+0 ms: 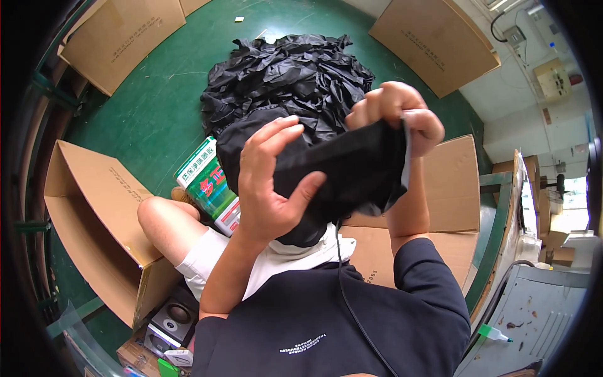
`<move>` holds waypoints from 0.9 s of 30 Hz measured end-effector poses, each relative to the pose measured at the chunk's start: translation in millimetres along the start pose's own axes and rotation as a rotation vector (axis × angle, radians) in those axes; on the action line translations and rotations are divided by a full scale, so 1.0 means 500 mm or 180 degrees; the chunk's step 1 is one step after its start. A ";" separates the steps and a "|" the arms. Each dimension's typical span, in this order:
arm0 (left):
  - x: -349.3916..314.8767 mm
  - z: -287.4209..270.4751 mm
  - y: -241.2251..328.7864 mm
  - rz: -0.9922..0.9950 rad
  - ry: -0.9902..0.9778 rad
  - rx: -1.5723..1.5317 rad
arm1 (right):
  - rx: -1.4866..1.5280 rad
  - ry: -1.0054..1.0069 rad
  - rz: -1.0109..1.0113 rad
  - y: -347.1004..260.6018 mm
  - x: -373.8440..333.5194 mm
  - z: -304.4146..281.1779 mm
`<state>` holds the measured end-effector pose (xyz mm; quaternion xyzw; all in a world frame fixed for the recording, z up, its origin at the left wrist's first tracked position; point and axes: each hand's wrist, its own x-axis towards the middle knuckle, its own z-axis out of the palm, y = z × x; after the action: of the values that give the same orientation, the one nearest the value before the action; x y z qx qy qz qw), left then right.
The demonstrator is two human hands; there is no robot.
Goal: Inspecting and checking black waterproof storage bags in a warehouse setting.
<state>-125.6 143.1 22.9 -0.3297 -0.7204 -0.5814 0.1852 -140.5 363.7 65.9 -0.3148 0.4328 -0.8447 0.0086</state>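
Note:
A black fabric bag stretches across the middle, its open-looking edge on the right. My right hand is closed on the upper corner of that edge, fingers curled tight. To the left, my left hand has its fingers stretched and its thumb apart, beside the bag's fabric; whether it touches cannot be told. Under and behind my left hand, more black cloth lies over my lap and a printed green and white container. A large heap of crumpled black fabric pieces lies beyond on the floor.
The green and white container stands by my knee. Cardboard boxes stand at left, far left, far right and right. A grey metal cabinet with a green-capped marker is at lower right. A dark cord hangs over my shirt.

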 end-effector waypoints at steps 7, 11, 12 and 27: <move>-0.041 -0.060 0.011 -0.1377 0.0474 -0.0639 | 0.0477 0.1148 0.1016 0.149 0.037 0.084; -0.097 -0.154 -0.018 -0.1728 0.1422 -0.0178 | 0.1242 0.0527 0.1178 0.223 0.005 0.129; -0.093 -0.166 0.012 -0.1907 0.1679 -0.0549 | 0.0757 0.0471 0.1371 0.240 -0.002 0.134; -0.199 -0.188 -0.008 -0.1200 0.1358 -0.1432 | -0.0016 0.0571 0.2005 0.375 -0.013 0.221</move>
<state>-68.2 26.8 -20.6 -0.0949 -0.5677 -0.8050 0.1438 -123.9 168.3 -28.3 -0.0897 0.5100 -0.8239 0.2306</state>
